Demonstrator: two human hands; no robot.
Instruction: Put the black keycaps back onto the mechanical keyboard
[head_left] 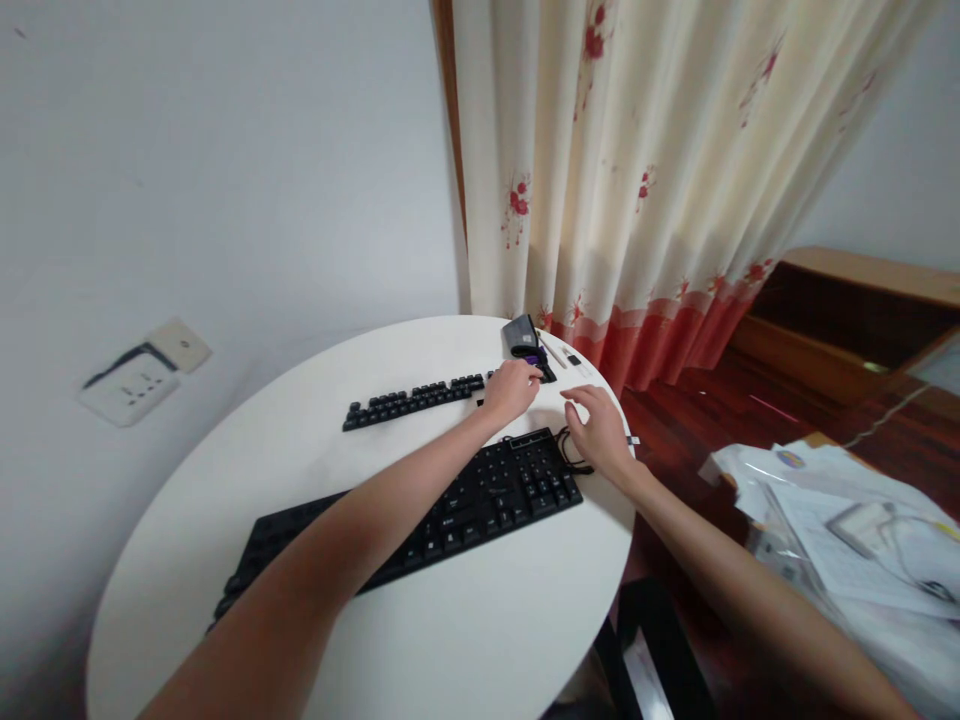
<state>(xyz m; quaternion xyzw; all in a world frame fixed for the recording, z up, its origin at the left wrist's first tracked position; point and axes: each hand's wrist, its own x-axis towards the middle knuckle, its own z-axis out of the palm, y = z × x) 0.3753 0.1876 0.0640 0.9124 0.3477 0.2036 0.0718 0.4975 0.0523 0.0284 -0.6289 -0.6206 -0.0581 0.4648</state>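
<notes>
My left hand (514, 390) reaches across the table to its far right side. Its fingers are bent together among small black pieces beside a folded grey cloth (520, 335); whatever is in them is too small to make out. My right hand (598, 425) hovers at the table's right edge, thumb and fingers apart, holding nothing. Below both hands lies a black keyboard (465, 515), partly covered by my left forearm. Its dark cable (568, 455) is bunched near my right wrist. Behind the keyboard, black keycaps (412, 402) stand in rows.
The round white table (442, 640) stands close to the wall, which has a socket (135, 390). A pale stick-like tool (553, 350) and a small black-and-white item (571, 357) lie near the far edge. Papers and plastic bags (832, 530) are at right; a flowered curtain (622, 180) hangs behind.
</notes>
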